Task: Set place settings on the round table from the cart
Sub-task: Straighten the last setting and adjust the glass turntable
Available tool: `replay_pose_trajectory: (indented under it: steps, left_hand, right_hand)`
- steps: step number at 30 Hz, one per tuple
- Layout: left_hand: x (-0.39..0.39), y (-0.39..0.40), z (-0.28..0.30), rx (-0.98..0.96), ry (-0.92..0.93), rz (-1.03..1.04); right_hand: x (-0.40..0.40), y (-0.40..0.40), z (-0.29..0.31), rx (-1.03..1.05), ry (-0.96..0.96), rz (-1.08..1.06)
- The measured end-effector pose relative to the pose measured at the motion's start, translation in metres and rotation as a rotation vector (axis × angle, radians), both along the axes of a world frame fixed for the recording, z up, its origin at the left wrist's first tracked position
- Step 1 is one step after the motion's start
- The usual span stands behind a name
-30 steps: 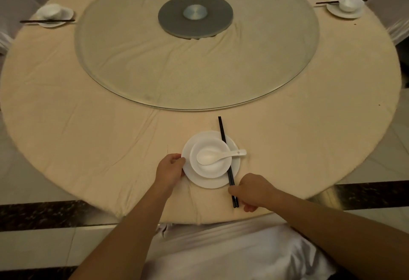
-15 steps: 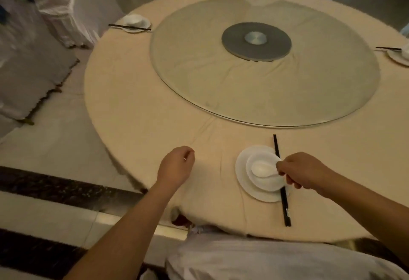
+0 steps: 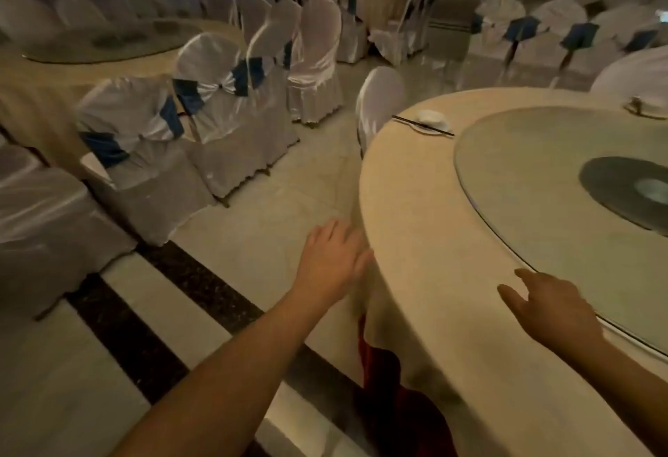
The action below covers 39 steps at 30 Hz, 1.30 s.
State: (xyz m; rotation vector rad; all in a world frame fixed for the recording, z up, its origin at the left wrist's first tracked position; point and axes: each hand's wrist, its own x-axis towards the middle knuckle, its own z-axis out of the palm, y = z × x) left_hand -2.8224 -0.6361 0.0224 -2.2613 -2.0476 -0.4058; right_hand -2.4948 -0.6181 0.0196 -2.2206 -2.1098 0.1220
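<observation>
The round table (image 3: 426, 210) with a beige cloth fills the right side, a glass turntable (image 3: 535, 181) on it. My left hand (image 3: 334, 263) hovers open at the table's left edge, over the floor, holding nothing. My right hand (image 3: 549, 306) is open above the cloth near the turntable's rim, fingers spread and empty. A white plate with a bowl (image 3: 432, 120) and black chopsticks (image 3: 423, 125) sits at the far left edge of the table. Another white setting (image 3: 647, 105) lies at the far side. No cart is in view.
Chairs in white covers with blue sashes (image 3: 202, 102) stand in a row on the left, one chair (image 3: 379, 102) pushed up to the table. A second round table (image 3: 90, 48) is behind them. A red underskirt (image 3: 379, 366) shows below the cloth.
The view has swung left, away from the near plate, bowl, spoon and chopsticks, which are out of sight. My right hand has let go of them and both hands are open.
</observation>
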Motion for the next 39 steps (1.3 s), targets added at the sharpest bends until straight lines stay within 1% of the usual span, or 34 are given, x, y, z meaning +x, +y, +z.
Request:
replay_pose_trajectory:
  steps: [2, 4, 8, 11, 16, 18, 20, 24, 28, 31, 34, 37, 39]
  left_hand:
    - [-0.038, 0.015, 0.01, 0.01, 0.05, 0.051]
    - [-0.068, 0.033, 0.016, 0.023, 0.069, 0.089]
    - [-0.107, 0.074, 0.013, 0.037, 0.011, 0.142]
    - [-0.127, 0.117, -0.002, 0.009, 0.036, 0.127]
    - [-0.156, 0.226, -0.005, -0.056, 0.044, 0.105]
    - [-0.167, 0.277, 0.005, -0.051, 0.052, 0.08]
    - [-0.176, 0.328, 0.019, -0.006, 0.078, 0.04]
    - [-0.184, 0.419, 0.04, 0.052, 0.003, 0.006]
    - [-0.188, 0.497, 0.039, 0.087, -0.021, -0.114]
    - [-0.197, 0.56, 0.029, 0.108, -0.049, -0.208]
    - [-0.21, 0.629, 0.023, 0.084, -0.057, -0.309]
    - [-0.222, 0.699, 0.026, 0.045, -0.028, -0.418]
    - [-0.225, 0.742, 0.034, 0.067, 0.013, -0.499]
  right_hand:
    - [-0.04, 0.023, 0.003, 0.063, -0.057, 0.064]
    - [-0.076, 0.047, 0.007, 0.09, -0.069, 0.11]
    - [-0.142, 0.099, 0.012, 0.128, -0.083, 0.174]
    - [-0.188, 0.147, 0.01, 0.121, -0.03, 0.178]
    - [-0.244, 0.253, 0.002, 0.104, 0.046, 0.162]
    - [-0.255, 0.298, 0.005, 0.093, 0.064, 0.132]
    - [-0.263, 0.34, 0.012, 0.108, 0.065, 0.094]
    - [-0.269, 0.411, 0.03, 0.101, 0.036, 0.011]
    - [-0.275, 0.471, 0.034, 0.099, -0.014, -0.064]
    - [-0.285, 0.517, 0.031, 0.091, -0.051, -0.139]
    - [-0.302, 0.563, 0.03, 0.084, -0.113, -0.217]
    - [-0.322, 0.603, 0.035, 0.084, -0.124, -0.342]
    - [-0.333, 0.627, 0.04, 0.095, -0.148, -0.409]
